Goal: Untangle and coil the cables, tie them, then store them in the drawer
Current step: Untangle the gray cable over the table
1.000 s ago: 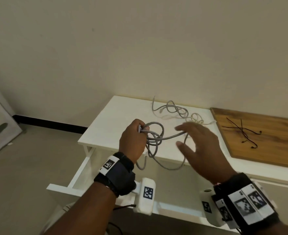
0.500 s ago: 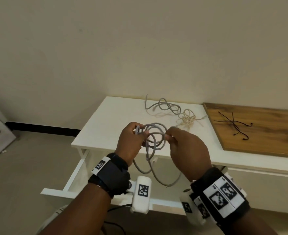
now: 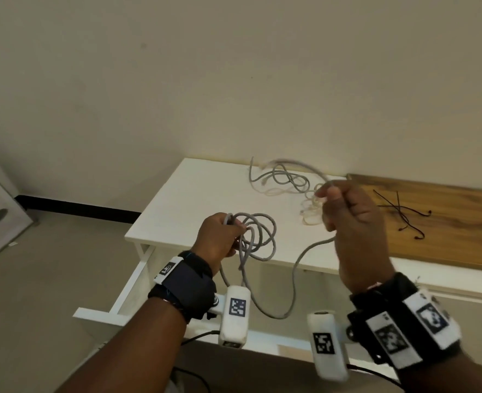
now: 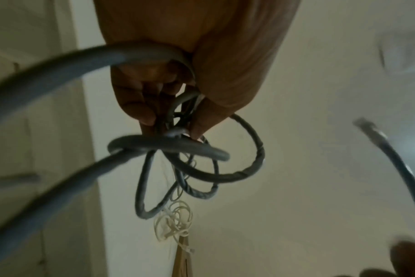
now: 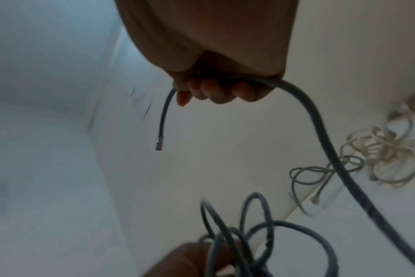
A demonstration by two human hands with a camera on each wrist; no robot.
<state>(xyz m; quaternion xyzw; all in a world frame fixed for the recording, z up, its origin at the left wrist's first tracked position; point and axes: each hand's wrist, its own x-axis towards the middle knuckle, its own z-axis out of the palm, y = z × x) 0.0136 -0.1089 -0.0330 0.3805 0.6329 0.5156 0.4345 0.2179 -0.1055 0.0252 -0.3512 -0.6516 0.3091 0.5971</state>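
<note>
At nine o'clock from my hands stands the open white drawer [image 3: 126, 290], pulled out under the white table [image 3: 177, 211] and holding no cable that I can see. My left hand [image 3: 217, 239] is closed on the gathered loops of the thick grey network cable [image 3: 259, 236], thumb and fingertips pinching several turns where they cross, with the rest hanging below toward the drawer. From there the free run sags down and climbs toward three o'clock into my right hand [image 3: 350, 219], which is fisted round it near the end, the short tail with its plug [image 5: 158, 146] sticking out past my fingers [image 5: 216, 91].

I judge I am in the coiling step on the first cable: the last length is drawn out and clear of the bundle. The next move calls for swinging that length back to my left hand as one more even loop, without letting the pinched turns slip or twist.

At twelve o'clock, on the tabletop, lie a second grey cable [image 3: 279, 177] and a thinner cream cable [image 3: 310, 211], both loose and tangled, touching each other. That makes three cables, one in hand. At two o'clock, on the brown wooden board [image 3: 447, 222], lie thin dark ties [image 3: 398, 211]; I count about three crossed strands, though I cannot be sure.
</note>
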